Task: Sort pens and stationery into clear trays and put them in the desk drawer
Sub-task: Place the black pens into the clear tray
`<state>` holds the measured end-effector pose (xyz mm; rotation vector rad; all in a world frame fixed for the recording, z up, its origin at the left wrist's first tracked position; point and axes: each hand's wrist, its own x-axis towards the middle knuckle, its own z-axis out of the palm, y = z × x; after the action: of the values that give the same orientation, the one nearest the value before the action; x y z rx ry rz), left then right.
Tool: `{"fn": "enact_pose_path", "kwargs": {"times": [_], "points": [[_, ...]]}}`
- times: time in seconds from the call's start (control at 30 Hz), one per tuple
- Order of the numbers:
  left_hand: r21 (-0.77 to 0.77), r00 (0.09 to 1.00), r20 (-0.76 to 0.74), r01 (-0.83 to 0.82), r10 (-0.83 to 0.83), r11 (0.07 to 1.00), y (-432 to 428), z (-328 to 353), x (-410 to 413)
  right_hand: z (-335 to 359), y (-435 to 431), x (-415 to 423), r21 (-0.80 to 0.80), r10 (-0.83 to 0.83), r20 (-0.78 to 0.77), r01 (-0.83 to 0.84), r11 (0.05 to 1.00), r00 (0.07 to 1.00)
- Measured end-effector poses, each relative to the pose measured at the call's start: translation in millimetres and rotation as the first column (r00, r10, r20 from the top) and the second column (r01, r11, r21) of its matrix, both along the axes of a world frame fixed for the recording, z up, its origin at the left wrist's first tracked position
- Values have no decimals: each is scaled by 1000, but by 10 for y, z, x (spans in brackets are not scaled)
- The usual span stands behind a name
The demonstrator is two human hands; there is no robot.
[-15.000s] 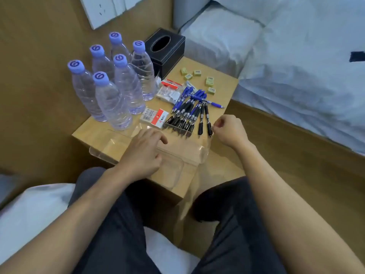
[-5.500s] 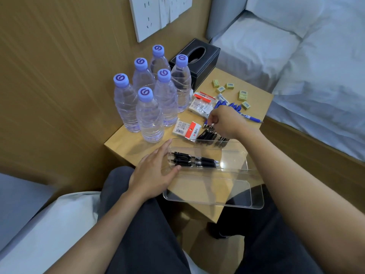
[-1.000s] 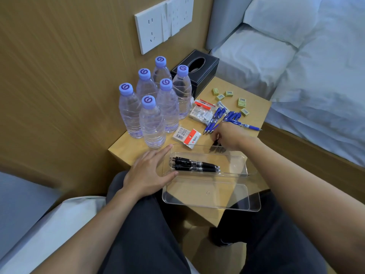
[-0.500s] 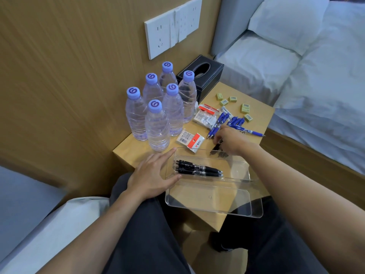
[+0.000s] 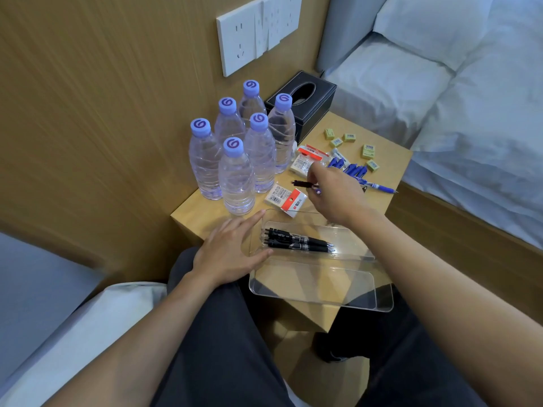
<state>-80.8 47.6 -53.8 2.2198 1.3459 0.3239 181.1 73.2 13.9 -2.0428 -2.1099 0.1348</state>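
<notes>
Several black pens [image 5: 296, 241] lie in our clear tray [image 5: 348, 239]; left grip [image 5: 232, 251], released, touches its nine o'clock; right grip [image 5: 335, 195] pinches a pen [image 5: 301, 183].

Soft, cool, even indoor light, faint shadows. Left of the water bottles [image 5: 235, 171] the wooden wall [image 5: 88, 113] smears with motion blur; before them the clear trays [image 5: 311, 292] catch mild glare.

Only bit I can kinda read is a white "M" on the red-and-white stationery pack [image 5: 286, 198]. The bottle caps [image 5: 233, 144] just have a purple swirl logo.
</notes>
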Motion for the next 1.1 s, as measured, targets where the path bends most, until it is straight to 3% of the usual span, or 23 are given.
{"fn": "enact_pose_path", "kwargs": {"times": [0.13, 0.3, 0.53, 0.83, 0.97, 1.1], "points": [[12, 1000, -6, 0, 1, 1000, -7, -5, 6, 54, -288, -266, 115, 102, -34, -98, 989, 994], [30, 1000, -7, -4, 4, 1000, -5, -21, 11, -96, -543, -456, 14, 191, -22, -190, 982, 981], [18, 1000, 10, -5, 5, 1000, -4, -12, 20, -340, -555, -452, -152, 56, 28, -51, 987, 998], [11, 1000, 7, 2, -2, 1000, 10, -33, 3, -118, -356, -20, -87, -75, -158, 62, 994, 984], [14, 1000, 6, -1, 1, 1000, 9, -33, 6, -53, -99, 480, -265, -165, -141, 124, 956, 976], [15, 1000, -1, 2, -2, 1000, 1, -34, 14, -126, 46, 743, -427, -97, 9, 92, 900, 995]]}}
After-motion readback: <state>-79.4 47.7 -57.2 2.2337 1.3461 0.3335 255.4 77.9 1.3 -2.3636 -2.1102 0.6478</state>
